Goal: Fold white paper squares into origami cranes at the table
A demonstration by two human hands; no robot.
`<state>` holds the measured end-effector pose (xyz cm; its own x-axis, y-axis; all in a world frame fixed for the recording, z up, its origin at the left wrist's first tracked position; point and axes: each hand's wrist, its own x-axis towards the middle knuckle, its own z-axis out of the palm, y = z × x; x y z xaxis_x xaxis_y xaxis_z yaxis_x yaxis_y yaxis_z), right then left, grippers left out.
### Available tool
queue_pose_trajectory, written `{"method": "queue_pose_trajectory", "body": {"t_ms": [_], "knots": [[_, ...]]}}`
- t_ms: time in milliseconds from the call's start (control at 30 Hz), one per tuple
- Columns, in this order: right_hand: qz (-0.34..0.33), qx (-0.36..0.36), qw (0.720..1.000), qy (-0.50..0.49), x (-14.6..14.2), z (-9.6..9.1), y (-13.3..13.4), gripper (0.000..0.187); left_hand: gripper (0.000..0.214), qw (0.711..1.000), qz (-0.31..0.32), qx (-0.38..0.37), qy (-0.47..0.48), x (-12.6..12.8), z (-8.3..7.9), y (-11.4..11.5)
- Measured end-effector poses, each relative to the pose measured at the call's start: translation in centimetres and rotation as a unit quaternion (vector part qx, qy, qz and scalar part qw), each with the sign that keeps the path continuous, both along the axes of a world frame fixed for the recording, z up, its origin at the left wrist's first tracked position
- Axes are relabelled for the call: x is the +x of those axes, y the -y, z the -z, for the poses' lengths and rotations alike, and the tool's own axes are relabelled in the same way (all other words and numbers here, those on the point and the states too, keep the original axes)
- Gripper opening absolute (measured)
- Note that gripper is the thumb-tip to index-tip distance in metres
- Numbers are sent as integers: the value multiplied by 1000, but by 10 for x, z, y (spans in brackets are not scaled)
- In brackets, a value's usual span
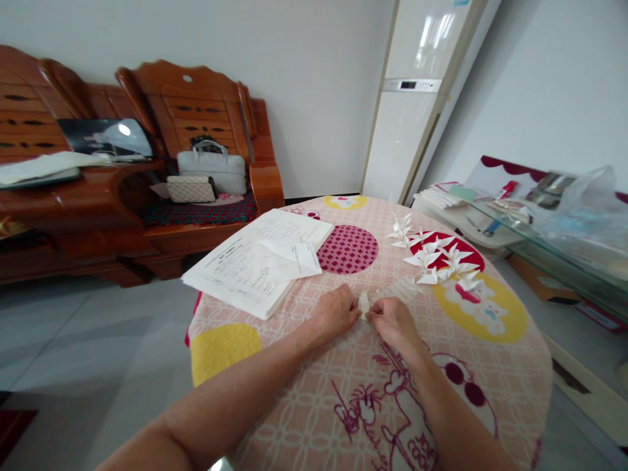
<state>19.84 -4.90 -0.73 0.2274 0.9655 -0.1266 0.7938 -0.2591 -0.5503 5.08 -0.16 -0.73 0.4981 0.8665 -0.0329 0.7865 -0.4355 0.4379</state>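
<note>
One tablecloth (pixel 304 399), chairs (pixel 193 91) beyond, bears apparent paper cranes (pixel 430 254).

The folded piece (pixel 364 303) and stacked sheets (pixel 235 271) look like matt paper to me, the tablecloth (pixel 304 386) soft cloth, the chair (pixel 196 91) glossy, smooth wood.

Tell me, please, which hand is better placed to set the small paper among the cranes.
Probably the right hand: like the left hand, it touches the small paper, but it is nearer the cranes.
</note>
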Motion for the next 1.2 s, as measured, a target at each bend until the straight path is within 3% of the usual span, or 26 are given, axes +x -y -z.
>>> {"method": "queue_pose_trajectory", "body": {"t_ms": [267, 433, 733, 1200], "knots": [[-10, 10, 1000, 7, 4, 5, -2, 13, 18, 999, 1, -28, 29, -2, -2, -6], [-14, 11, 999, -40, 8, 8, -1, 10, 17, 1000, -3, -26, 12, 0, -4, -7], [-10, 23, 999, -37, 8, 8, -2, 7, 17, 999, 35, -4, 26, -3, 4, -15], [16, 53, 998, -10, 4, 13, -4, 6, 27, 996, -19, -64, 61, -3, 3, -19]]}}
